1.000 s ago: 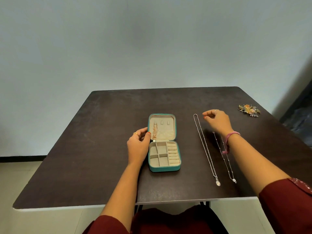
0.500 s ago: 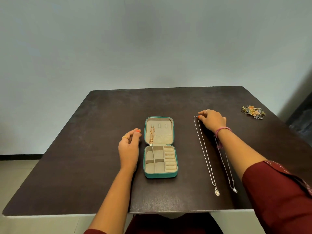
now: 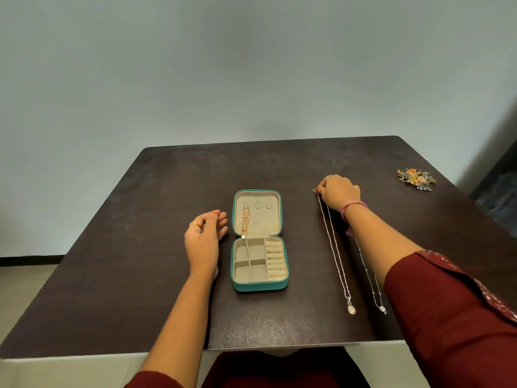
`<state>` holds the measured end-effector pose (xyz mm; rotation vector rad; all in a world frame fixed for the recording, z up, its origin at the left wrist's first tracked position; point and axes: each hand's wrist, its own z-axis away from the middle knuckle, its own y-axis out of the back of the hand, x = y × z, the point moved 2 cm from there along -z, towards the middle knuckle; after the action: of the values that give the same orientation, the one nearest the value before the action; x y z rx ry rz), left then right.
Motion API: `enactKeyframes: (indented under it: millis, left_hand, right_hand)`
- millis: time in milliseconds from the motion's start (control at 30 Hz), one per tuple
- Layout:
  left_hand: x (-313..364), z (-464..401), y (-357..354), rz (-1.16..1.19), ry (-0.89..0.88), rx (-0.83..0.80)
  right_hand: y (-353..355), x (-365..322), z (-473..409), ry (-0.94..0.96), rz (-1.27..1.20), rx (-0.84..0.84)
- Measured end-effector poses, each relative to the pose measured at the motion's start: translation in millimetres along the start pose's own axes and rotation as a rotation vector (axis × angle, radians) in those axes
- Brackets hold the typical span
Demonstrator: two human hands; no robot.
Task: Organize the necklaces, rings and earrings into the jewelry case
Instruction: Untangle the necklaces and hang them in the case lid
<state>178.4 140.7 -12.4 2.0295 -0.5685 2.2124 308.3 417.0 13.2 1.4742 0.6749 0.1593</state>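
A teal jewelry case (image 3: 258,287) lies open in the middle of the dark table (image 3: 112,275), beige inside. A gold necklace (image 3: 245,221) hangs in its lid. Two silver necklaces lie stretched out to the right: the left silver necklace (image 3: 334,247) with an oval pendant, and the right silver necklace (image 3: 370,278), partly under my right forearm. My right hand (image 3: 338,191) pinches the far end of the left silver necklace. My left hand (image 3: 205,236) rests on the table left of the case, fingers relaxed, holding nothing.
A small heap of rings and earrings (image 3: 415,177) sits near the table's far right edge. A pale wall stands behind the table, and a dark object is at the far right.
My left hand has drawn away from the case's lid and settled on the table. My right hand has come down onto the far end of the left silver necklace.
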Motion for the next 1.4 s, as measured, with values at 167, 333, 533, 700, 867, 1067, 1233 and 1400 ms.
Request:
enactKeyframes:
  millis: [167,333,533,700,867,1067,1233,1400]
  left_hand:
    - [3,3,1,0.038,0.023,-0.023]
    - [9,6,3,0.127,0.088,-0.091]
    - [21,10,6,0.061,0.136,-0.091]
    - [88,30,-29,0.059,-0.092,-0.172]
    - [148,80,-80,0.12,-0.117,-0.621]
    - [184,124,-104,0.184,0.034,-0.963]
    - [187,129,-99,0.219,0.072,-0.999]
    - [191,130,-97,0.242,0.109,-1.069]
  right_hand:
    - [27,-10,18,0.05,-0.33,-0.075]
    - [76,-26,57,0.141,-0.49,-0.075]
    - [133,-34,108,0.207,-0.671,-0.183]
    - [178,-44,145,0.31,-0.812,-0.202]
    - [213,-62,179,0.42,-0.882,-0.191]
    - [231,-71,199,0.495,-0.893,-0.095]
    - [238,-65,198,0.484,-0.939,0.027]
    - [227,-63,197,0.48,-0.982,0.053]
